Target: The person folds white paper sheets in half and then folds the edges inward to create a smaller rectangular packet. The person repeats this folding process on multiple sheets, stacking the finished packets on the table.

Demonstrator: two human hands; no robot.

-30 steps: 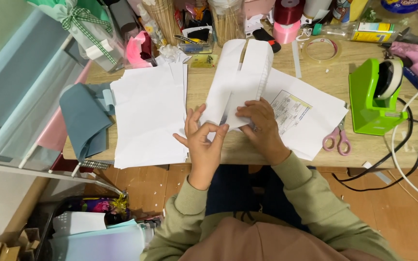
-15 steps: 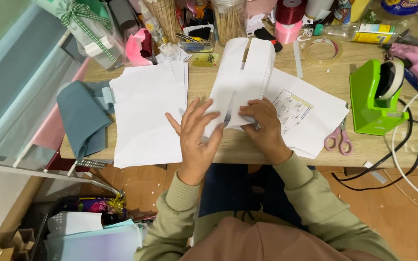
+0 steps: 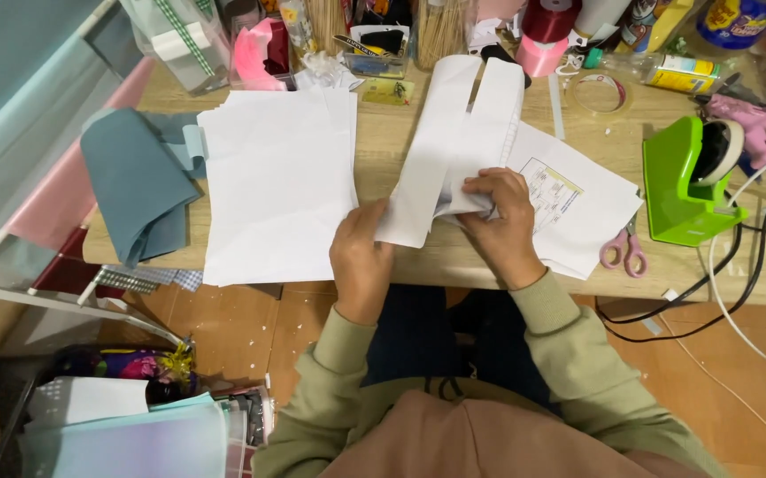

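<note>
At frame centre, on the bench (image 3: 383, 146), both hands grip the folded white paper (image 3: 454, 142): left hand (image 3: 361, 257) pinches its lower edge, right hand (image 3: 498, 217) presses a crease. Side flaps look folded; lower end looks unfinished. Blank sheet stack (image 3: 277, 181) lies left-centre, untouched.

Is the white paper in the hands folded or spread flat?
Folded: the white paper has two long flaps turned inward, a gap between them.

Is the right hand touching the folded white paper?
Touching. The head view shows the right hand with its fingers pressed onto the folded paper, pinching a crease near its lower part, with no gap between them.
</note>
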